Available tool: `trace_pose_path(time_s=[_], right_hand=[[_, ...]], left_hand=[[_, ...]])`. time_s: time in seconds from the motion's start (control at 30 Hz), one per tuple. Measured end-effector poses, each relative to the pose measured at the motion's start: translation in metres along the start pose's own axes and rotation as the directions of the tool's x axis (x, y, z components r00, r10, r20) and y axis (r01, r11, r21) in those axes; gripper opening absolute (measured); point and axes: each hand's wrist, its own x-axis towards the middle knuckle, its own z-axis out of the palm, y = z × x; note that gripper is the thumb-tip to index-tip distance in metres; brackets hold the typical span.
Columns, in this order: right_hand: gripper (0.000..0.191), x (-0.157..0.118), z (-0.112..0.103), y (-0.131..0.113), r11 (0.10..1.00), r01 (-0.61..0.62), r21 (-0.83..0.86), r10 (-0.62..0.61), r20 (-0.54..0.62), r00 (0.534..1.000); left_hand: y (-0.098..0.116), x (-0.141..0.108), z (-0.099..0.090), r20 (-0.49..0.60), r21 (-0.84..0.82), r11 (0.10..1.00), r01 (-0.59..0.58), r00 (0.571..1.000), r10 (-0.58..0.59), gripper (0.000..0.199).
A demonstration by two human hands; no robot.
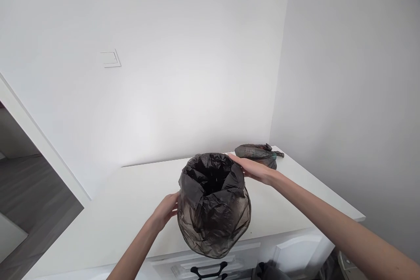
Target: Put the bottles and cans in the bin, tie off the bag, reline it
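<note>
A trash bin lined with a thin black plastic bag [213, 214] is between my two hands, its dark opening facing up toward me. The bag is folded over the rim and hangs loosely around the outside, past the front edge of the white cabinet top. My left hand [166, 211] is against the bin's left side, with the fingertips partly hidden behind the bag. On the right, my right hand [251, 169] grips near the rim, thumb along the top edge and the other fingers mostly hidden. The bin's own walls are covered by the bag.
A knotted, filled black plastic bag [257, 154] lies at the back right of the white cabinet top [108, 210]. Below are drawers with a black handle [209, 270]. Walls stand behind and to the right; a doorway with dark floor [39, 201] is at left.
</note>
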Motion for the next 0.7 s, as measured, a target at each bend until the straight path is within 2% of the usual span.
trace_pose_path(time_s=[0.07, 0.13, 0.27, 0.33, 0.43, 0.57, 0.63, 0.7], right_hand=[[0.056, -0.009, -0.002, 0.0, 0.992, -0.018, -0.127, 0.008, -0.08, 0.997], [0.052, -0.014, 0.001, -0.001, 0.973, -0.051, -0.224, 0.008, -0.19, 0.982], [0.056, -0.019, 0.01, -0.005, 0.987, -0.052, -0.152, 0.02, -0.201, 0.979], [0.057, -0.026, 0.004, -0.005, 0.99, -0.034, -0.14, -0.002, -0.249, 0.969], [0.052, -0.045, -0.026, 0.002, 0.98, -0.051, -0.191, -0.031, -0.403, 0.915], [0.048, -0.084, -0.089, 0.025, 0.982, -0.099, -0.163, -0.011, -0.568, 0.823], [0.045, -0.103, -0.118, 0.038, 0.977, -0.142, -0.16, 0.001, -0.663, 0.749], [0.041, -0.118, -0.14, 0.049, 0.967, -0.201, -0.159, 0.01, -0.761, 0.648]], left_hand=[[-0.024, -0.002, -0.003, -0.039, 0.089, 0.996, 0.001, 0.999, 0.003, 0.058], [-0.045, 0.0, -0.004, -0.125, 0.196, 0.981, -0.01, 0.992, 0.035, 0.061], [-0.084, 0.007, -0.005, -0.272, 0.391, 0.92, -0.031, 0.951, 0.148, 0.067], [-0.103, 0.007, -0.005, -0.305, 0.449, 0.893, -0.038, 0.933, 0.193, 0.067], [-0.128, 0.004, -0.005, -0.289, 0.582, 0.811, -0.06, 0.917, 0.276, 0.069], [-0.144, 0.003, -0.001, -0.264, 0.747, 0.663, -0.047, 0.895, 0.36, 0.07], [-0.145, 0.003, 0.001, -0.258, 0.773, 0.633, -0.045, 0.889, 0.379, 0.068], [-0.142, 0.003, 0.001, -0.245, 0.786, 0.616, -0.05, 0.89, 0.384, 0.067]])
